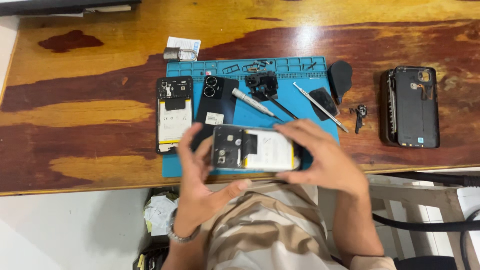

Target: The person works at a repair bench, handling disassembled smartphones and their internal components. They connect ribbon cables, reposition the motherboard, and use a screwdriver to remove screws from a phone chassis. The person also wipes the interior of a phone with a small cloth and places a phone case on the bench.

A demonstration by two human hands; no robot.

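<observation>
An opened phone (252, 148), its white battery and bare circuit board showing, is held sideways over the near edge of a blue work mat (300, 107). My left hand (200, 172) grips its left end, thumb below. My right hand (320, 157) grips its right end, fingers curled over the top edge. On the mat's left lies a second opened phone (173, 114) with a white battery, and beside it a black back cover (216, 102) with two camera rings.
On the mat lie a screwdriver (252, 102), metal tweezers (321, 107), a small black bracket part (262, 84) and a black pick (324, 100). A padlock (179, 54) sits behind the mat. A black phone case (413, 106) lies right on the wooden table (90, 110).
</observation>
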